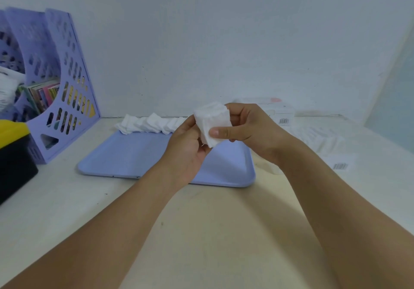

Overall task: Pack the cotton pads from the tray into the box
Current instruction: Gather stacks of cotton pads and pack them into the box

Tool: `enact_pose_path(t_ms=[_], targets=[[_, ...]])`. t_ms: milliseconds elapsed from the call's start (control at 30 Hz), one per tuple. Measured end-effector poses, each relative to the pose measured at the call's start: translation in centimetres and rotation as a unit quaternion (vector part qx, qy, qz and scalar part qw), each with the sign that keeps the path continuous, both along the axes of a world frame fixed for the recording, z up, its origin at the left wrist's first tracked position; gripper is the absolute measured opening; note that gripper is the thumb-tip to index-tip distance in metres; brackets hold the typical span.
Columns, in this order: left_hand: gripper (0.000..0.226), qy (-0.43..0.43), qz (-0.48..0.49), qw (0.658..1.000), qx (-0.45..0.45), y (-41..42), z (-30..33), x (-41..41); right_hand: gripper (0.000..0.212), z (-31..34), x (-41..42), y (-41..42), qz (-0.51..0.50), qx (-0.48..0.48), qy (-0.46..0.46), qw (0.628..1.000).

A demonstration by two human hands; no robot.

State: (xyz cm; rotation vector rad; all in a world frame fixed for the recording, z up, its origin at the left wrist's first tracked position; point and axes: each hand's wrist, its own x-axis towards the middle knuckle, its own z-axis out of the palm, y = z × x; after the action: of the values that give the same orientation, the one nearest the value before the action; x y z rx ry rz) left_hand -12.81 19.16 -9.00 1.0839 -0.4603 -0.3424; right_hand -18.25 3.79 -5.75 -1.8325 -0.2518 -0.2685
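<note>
A stack of white square cotton pads (211,121) is held up above the lilac tray (134,154). My right hand (251,129) grips the stack from the right, thumb across its front. My left hand (186,152) holds it from below and the left. A row of several more cotton pads (147,124) lies along the tray's far edge. A white box (277,110) stands behind my right hand by the wall, partly hidden. A second white box (318,138) with pads inside lies to the right.
A lilac magazine file (67,91) with books stands at the left. A black and yellow case (13,154) sits at the left edge. A barcode label (340,166) lies at the right. The wall runs close behind the tray.
</note>
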Motion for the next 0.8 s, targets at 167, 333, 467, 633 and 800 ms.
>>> enact_pose_path(t_ms=[167,333,467,633,800], targets=[[0.038,0.043,-0.015,0.998,-0.036,0.2,0.2,0.2,0.039,-0.2,0.1,-0.2,-0.035,-0.007,0.003,0.999],[0.036,0.068,-0.010,0.996,-0.049,0.4,0.1,0.0,0.040,-0.5,0.4,-0.4,-0.066,0.000,0.004,0.998],[0.036,0.090,0.000,0.995,-0.048,0.0,0.1,-0.3,0.039,-0.6,0.5,-0.3,-0.085,-0.009,0.004,0.996],[0.044,-0.019,-0.001,0.999,0.040,-0.7,-0.8,-0.6,0.035,-1.0,0.6,0.7,-0.099,-0.027,-0.014,0.995],[0.038,0.027,-0.003,1.000,0.000,-0.4,-0.4,0.0,0.076,-0.7,0.6,2.3,-0.094,0.012,0.006,0.996]])
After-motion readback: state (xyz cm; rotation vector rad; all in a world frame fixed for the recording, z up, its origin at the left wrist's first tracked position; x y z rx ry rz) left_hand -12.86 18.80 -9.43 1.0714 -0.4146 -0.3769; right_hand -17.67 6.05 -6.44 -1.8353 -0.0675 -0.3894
